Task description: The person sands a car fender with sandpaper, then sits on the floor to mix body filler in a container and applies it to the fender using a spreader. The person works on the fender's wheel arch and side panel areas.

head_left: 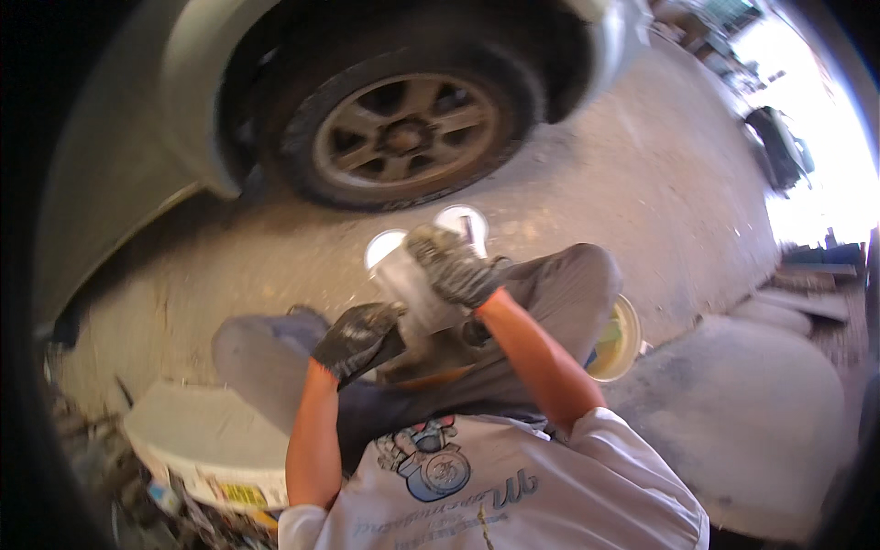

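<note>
My right hand (451, 266), in a dirty grey work glove, is closed at the upper end of a pale flat piece (411, 291), smeared by motion. Lower and to the left, my left hand (357, 341) wears a dark glove. Its fingers are curled close to the piece's left edge; what they hold, if anything, is hidden. Just beyond the hands stand two white round containers. The left container (383, 246) is partly covered by my right glove and the piece. Inside the right container (475, 220) a dark narrow thing shows.
A car wheel (403, 137) under a pale fender stands ahead, close to the containers. Beside my right knee is a cream bucket (628, 339). A large grey panel (733, 412) lies at the right, and a pale curved panel (202, 431) at the left.
</note>
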Demonstrator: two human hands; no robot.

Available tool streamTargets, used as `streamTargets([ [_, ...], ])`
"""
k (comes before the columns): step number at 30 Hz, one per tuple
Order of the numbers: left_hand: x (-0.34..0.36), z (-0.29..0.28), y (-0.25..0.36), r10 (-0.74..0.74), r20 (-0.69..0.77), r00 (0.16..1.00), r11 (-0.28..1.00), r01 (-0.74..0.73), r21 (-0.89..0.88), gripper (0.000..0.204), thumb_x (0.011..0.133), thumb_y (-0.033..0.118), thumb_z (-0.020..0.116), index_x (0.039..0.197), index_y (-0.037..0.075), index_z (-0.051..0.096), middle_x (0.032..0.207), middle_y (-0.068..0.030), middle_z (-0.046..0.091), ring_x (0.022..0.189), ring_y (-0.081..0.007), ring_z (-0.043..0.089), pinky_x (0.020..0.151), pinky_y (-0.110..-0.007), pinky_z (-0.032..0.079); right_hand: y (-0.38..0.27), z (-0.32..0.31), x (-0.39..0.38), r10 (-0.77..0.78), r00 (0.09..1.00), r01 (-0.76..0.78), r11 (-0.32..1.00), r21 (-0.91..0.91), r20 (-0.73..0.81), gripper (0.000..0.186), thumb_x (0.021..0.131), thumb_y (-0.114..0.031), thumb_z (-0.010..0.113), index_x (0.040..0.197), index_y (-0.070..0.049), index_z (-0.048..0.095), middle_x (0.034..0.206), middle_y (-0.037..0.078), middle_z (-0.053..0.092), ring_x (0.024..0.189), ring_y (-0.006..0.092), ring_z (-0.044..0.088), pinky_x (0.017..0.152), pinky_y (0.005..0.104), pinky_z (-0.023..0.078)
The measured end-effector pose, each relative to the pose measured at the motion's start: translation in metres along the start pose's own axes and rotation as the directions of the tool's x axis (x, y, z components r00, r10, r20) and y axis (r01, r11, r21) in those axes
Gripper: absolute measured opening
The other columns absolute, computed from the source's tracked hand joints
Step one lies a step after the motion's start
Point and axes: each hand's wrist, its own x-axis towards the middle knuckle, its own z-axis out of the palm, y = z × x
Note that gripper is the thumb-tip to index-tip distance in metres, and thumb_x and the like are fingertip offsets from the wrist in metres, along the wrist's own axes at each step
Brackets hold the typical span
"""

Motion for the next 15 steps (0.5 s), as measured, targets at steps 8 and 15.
streamTargets([
  [8, 0.026, 0.037, -0.003, 0.14, -0.114, 0.984, 0.962, -0.162, -0.22, 0.028, 0.095, 0.033, 0.051, 0.095, 0.005, 0.056, 0.065, -0.0082, 0.058, 0.058, -0.0159, 0.054, 0.054, -0.028, 0.043, 0.014, -0.006, -0.015, -0.379, 0.923, 0.148, 0.495, -0.856, -0.06, 0.033, 0.088, -0.021, 0.043, 0.115, -0.009, 0.057, 0.09, 0.015, 0.059, 0.078, 0.0285, 0.058, 0.067, 0.0398, 0.047],
  [15, 0.047, 0.027, -0.011, 0.02, -0.251, 0.968, 0.954, -0.094, -0.285, 0.028, 0.091, 0.035, 0.057, 0.083, 0.009, 0.059, 0.061, -0.0055, 0.059, 0.038, -0.0134, 0.047, 0.035, -0.026, 0.034, 0.002, -0.021, -0.021, -0.064, 0.991, 0.035, 0.972, -0.234, -0.118, 0.034, 0.092, -0.033, 0.045, 0.113, -0.009, 0.056, 0.093, 0.018, 0.059, 0.08, 0.0314, 0.06, 0.071, 0.0432, 0.046],
])
